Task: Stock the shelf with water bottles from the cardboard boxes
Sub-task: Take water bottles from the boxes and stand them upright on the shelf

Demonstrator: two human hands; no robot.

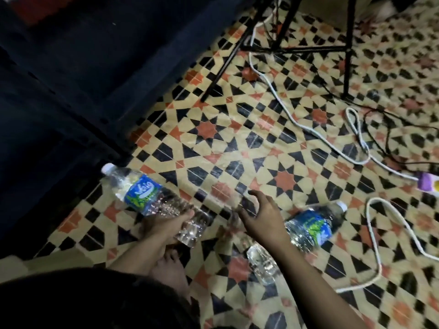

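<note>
L hand (166,227) grips bottle (147,193) nr shelf (71,103); R hand (259,217) splayed over floor (273,143).

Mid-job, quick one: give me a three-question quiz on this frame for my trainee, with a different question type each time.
1. True or false: the left hand grips a clear plastic water bottle with a blue-green label near its base.
2. Multiple choice: the right hand is A) gripping a bottle by its cap, B) open, fingers spread above the patterned tile floor, C) curled into an empty fist.
3. Fill in: the second labelled clear bottle lies on the floor with its white cap pointing toward the picture's ____ edge.

Key: 1 true; 2 B; 3 right.
</note>
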